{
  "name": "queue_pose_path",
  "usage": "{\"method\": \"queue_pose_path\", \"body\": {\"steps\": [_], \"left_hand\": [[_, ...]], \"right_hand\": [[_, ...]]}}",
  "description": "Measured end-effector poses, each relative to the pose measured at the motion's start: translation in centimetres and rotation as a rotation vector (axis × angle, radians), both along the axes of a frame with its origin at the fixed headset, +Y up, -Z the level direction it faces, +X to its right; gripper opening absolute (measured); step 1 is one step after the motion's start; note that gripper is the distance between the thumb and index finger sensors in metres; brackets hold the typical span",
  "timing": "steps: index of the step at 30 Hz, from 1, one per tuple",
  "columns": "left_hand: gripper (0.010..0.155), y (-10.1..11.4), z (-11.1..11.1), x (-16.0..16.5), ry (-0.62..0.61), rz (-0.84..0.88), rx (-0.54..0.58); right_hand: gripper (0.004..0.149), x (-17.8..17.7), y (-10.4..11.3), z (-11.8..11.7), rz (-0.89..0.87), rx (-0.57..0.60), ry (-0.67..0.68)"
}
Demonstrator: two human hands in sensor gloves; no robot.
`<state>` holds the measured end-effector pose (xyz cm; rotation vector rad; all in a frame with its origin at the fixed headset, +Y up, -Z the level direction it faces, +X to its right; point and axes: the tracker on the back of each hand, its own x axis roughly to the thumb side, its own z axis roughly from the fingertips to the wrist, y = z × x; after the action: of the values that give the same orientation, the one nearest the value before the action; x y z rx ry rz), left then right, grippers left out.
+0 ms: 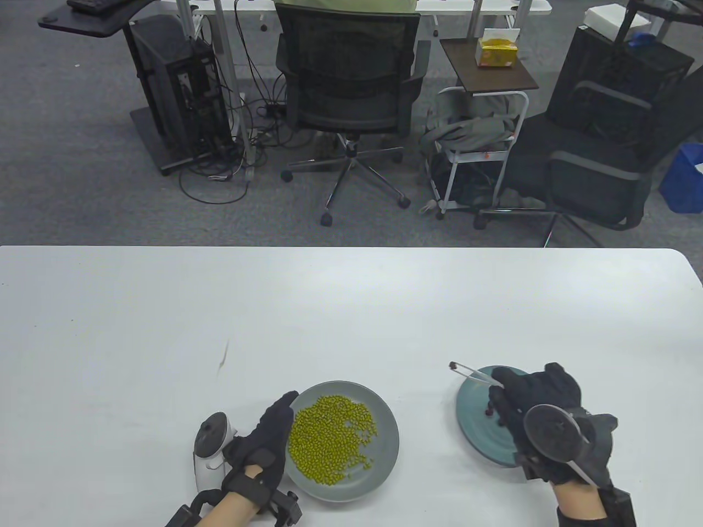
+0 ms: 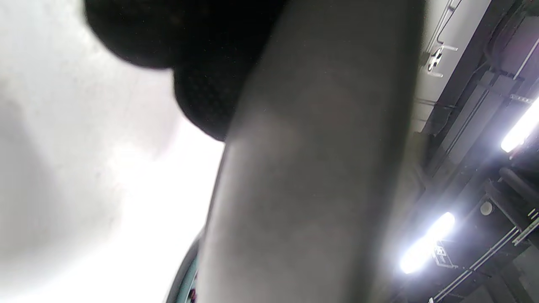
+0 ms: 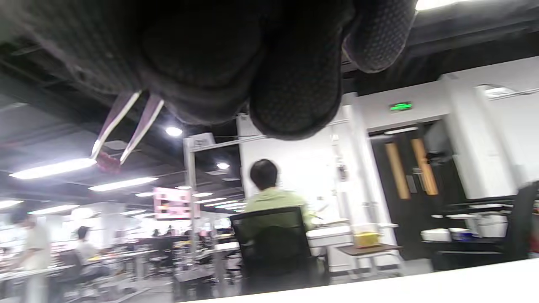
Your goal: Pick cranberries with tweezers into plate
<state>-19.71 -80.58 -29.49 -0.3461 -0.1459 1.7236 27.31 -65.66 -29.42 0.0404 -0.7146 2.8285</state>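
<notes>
My right hand grips metal tweezers over the teal plate. The tips pinch one dark red cranberry just past the plate's far left rim. The right wrist view shows the tweezers closed on that cranberry. A few dark cranberries lie on the teal plate beside my fingers. My left hand rests against the left rim of the grey plate, which holds a heap of green beans. In the left wrist view that rim fills the frame.
The white table runs far back to its edge. Beyond it stand an office chair, a small cart and a black computer tower. A small dark scuff marks the table on the left.
</notes>
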Motion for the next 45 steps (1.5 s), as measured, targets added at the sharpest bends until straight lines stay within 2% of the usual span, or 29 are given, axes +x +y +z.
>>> {"method": "queue_pose_path", "body": {"steps": [4,10,12,15,24,28,33,35,38,39,41,42,45], "left_hand": [[0.061,-0.2,-0.6,-1.3,0.053,0.014,-0.007],[0.061,-0.2,-0.8,-1.9,0.07,0.029,-0.014],[0.061,-0.2,-0.7,-1.8,0.072,0.028,-0.011],[0.061,-0.2,-0.7,-1.7,0.067,0.037,-0.012],[0.061,-0.3,-0.6,-1.4,0.057,0.045,-0.006],[0.061,-0.3,-0.7,-1.5,0.058,0.047,-0.005],[0.061,-0.3,-0.7,-1.5,0.063,0.048,-0.009],[0.061,-0.3,-0.7,-1.5,0.059,0.049,-0.012],[0.061,-0.3,-0.7,-1.5,0.058,0.047,-0.01],[0.061,-0.3,-0.8,-1.5,0.056,0.05,-0.009],[0.06,-0.2,-0.8,-1.5,0.056,0.049,-0.006],[0.061,-0.2,-0.8,-1.5,0.055,0.048,-0.004],[0.061,-0.2,-0.8,-1.5,0.048,0.049,-0.004]], "right_hand": [[0.045,4.4,-1.0,-1.4,-0.006,-0.164,-0.125],[0.045,7.1,-3.4,-2.4,-0.031,-0.303,-0.154],[0.045,8.3,-4.6,-2.6,-0.022,-0.429,-0.181],[0.045,9.6,-4.8,-2.4,-0.036,-0.471,-0.239],[0.045,10.9,-6.9,-3.2,0.014,-0.672,-0.338],[0.046,10.7,-6.7,-3.3,0.01,-0.706,-0.339],[0.046,9.9,-5.1,-3.1,0.032,-0.605,-0.338],[0.046,9.2,-4.3,-2.9,-0.012,-0.532,-0.328],[0.046,7.3,-2.8,-2.5,-0.011,-0.361,-0.294],[0.046,5.6,-2.2,-2.3,-0.002,-0.275,-0.247],[0.047,3.3,-1.6,-1.9,0.004,-0.202,-0.095],[0.047,1.7,-1.6,-1.5,-0.035,-0.136,-0.063],[0.047,-2.4,-2.2,-0.8,-0.081,-0.071,0.086]]}}
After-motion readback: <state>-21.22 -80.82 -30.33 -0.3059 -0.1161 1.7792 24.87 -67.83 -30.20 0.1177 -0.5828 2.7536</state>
